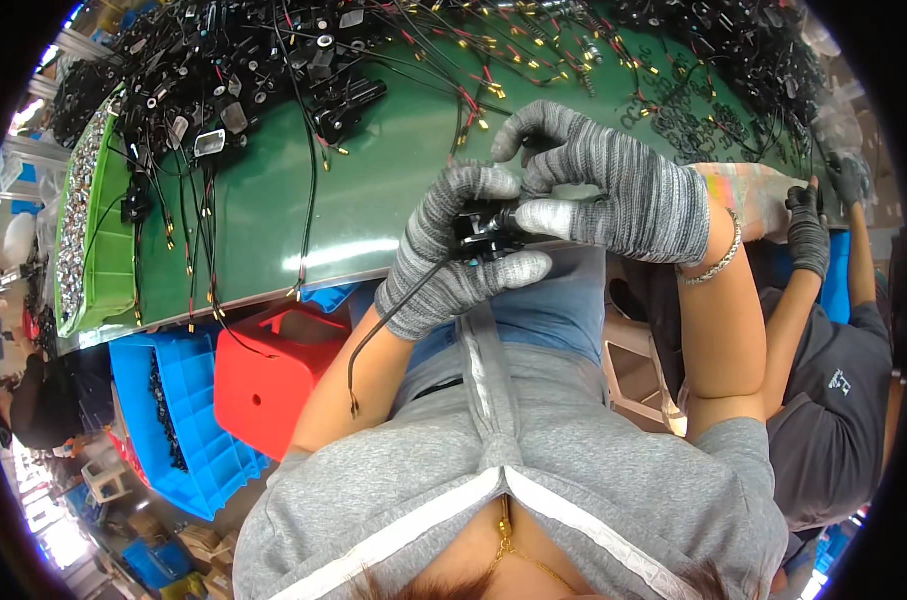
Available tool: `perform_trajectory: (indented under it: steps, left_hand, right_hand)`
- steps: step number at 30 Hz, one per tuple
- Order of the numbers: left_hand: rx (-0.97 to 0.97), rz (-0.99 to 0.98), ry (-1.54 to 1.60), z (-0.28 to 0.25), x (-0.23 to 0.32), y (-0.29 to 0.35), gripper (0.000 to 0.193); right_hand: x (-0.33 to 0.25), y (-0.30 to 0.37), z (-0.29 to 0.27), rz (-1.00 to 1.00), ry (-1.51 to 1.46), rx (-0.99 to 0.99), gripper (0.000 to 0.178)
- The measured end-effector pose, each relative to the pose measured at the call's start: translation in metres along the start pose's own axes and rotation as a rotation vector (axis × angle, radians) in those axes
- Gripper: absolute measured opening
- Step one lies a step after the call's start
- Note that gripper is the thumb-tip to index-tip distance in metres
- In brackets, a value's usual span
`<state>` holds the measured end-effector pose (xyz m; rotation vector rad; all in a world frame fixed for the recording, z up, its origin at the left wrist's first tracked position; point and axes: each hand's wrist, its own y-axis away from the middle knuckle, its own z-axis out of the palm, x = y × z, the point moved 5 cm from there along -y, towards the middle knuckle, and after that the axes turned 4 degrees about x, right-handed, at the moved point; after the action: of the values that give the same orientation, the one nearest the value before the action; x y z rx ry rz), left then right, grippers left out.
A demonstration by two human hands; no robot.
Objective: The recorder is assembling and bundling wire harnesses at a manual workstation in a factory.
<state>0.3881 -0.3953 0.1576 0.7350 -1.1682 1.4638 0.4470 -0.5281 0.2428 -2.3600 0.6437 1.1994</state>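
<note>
Both my hands wear grey knitted gloves with pale fingertips and meet in front of my waist, at the green table's near edge. My left hand (439, 255) is closed around a small black part with a cable (485, 232). Its thin black cable (393, 312) hangs down over my left wrist. From the right, my right hand (608, 190) grips the end of the same part between thumb and curled fingers. Much of the part is hidden by the gloves, so its exact kind does not show.
Black cabled parts (233, 70) heap up along the table's (358, 215) far side. Black rings (673, 110) lie at right. A green bin (113, 250) of small metal pieces stands left. Below are a red stool (273, 380) and blue crate (198, 430). A co-worker (833, 410) sits right.
</note>
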Motion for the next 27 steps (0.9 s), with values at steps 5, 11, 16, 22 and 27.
perform_trajectory:
  steps: [5, 11, 16, 22, 27]
  left_hand:
    - [-0.039, 0.13, -0.229, -0.005, -0.003, 0.003, 0.062]
    - [0.003, 0.089, -0.111, 0.003, 0.002, -0.001, 0.056]
    - [0.024, 0.127, -0.066, 0.003, 0.001, -0.001, 0.052]
    - [-0.025, 0.205, -0.236, 0.002, 0.001, -0.003, 0.053]
    - [0.077, 0.109, -0.098, 0.002, 0.0, 0.001, 0.055]
  right_hand:
    - [-0.003, -0.001, 0.006, 0.191, -0.054, -0.046, 0.018]
    - [0.001, 0.006, 0.005, 0.234, -0.087, 0.136, 0.016]
    - [-0.005, 0.012, 0.0, 0.058, 0.128, 0.232, 0.016]
    - [-0.014, 0.009, 0.004, -0.048, 0.407, 0.224, 0.016]
    - [-0.008, 0.008, 0.005, -0.003, 0.374, 0.248, 0.009]
